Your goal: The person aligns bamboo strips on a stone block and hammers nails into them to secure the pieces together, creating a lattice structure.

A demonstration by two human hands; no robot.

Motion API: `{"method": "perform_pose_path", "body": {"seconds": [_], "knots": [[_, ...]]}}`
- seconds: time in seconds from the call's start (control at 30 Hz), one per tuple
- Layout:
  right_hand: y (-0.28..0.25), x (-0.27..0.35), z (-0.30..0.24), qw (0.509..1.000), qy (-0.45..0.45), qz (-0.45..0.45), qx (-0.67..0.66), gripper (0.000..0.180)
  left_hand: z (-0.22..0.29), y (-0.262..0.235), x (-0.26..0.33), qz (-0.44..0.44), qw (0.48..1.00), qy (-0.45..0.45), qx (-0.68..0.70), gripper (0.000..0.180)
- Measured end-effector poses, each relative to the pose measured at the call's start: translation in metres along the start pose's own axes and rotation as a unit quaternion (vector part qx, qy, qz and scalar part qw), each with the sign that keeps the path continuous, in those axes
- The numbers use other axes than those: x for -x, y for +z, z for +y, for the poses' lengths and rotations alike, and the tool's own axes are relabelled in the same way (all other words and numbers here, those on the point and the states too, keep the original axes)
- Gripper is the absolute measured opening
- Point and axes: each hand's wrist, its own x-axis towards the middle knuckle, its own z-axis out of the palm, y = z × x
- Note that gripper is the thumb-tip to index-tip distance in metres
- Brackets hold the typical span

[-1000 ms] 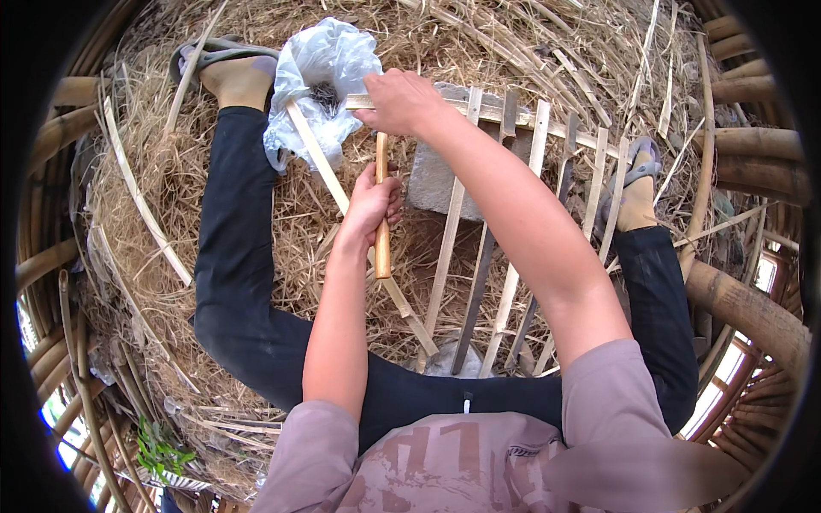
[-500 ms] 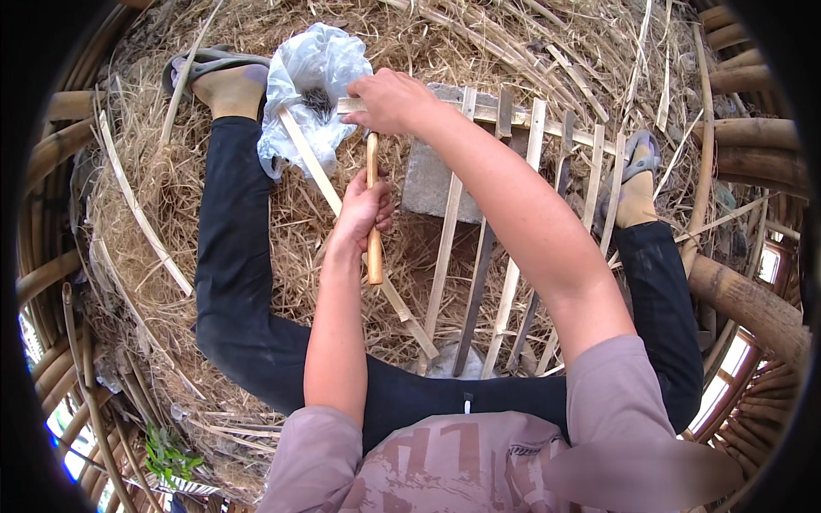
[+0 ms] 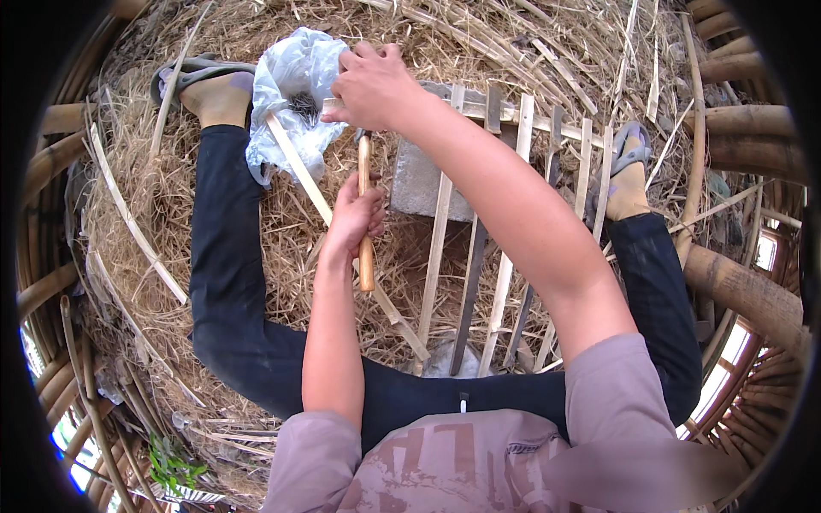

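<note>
My left hand is wrapped around the wooden handle of a hammer, held upright. The hammer's head is mostly hidden under my right hand. My right hand is bent over the left end of a bamboo crosspiece, its thumb against that end and its other fingers curled above. Several long bamboo slats run from the crosspiece toward my lap, spaced apart like a rack. Beneath the far end of the rack sits a grey concrete block. Beside my right hand lies a crumpled clear plastic bag with dark nails inside.
A loose bamboo strip slants from the bag toward my lap. Dry straw and shavings cover the ground. My outstretched legs flank the work, with sandalled feet at the far side. Thick bamboo poles stand at the right.
The view has shifted slightly, so most things sit a little further left. The fingers of my right hand have lifted and bent higher above the crosspiece end. My left hand keeps its hold on the hammer.
</note>
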Motion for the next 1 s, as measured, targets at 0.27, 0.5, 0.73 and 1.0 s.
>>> {"method": "perform_pose_path", "body": {"seconds": [0.27, 0.5, 0.73, 1.0], "knots": [[0.012, 0.019, 0.011, 0.999, 0.019, -0.025, -0.027, 0.056, 0.002, 0.015, -0.003, -0.005, 0.999, 0.022, 0.046, 0.016], [-0.022, 0.118, 0.103, 0.958, 0.277, -0.038, -0.07, 0.057, 0.002, 0.033, 0.003, 0.053, 0.996, 0.075, -0.002, 0.029], [0.007, 0.163, 0.136, 0.956, 0.29, -0.046, -0.004, 0.064, -0.001, 0.03, 0.019, 0.095, 0.991, 0.078, 0.062, 0.019], [0.038, 0.164, 0.16, 0.94, 0.306, 0.044, -0.142, 0.068, -0.001, 0.023, 0.01, 0.076, 0.991, 0.024, 0.108, 0.019]]}}
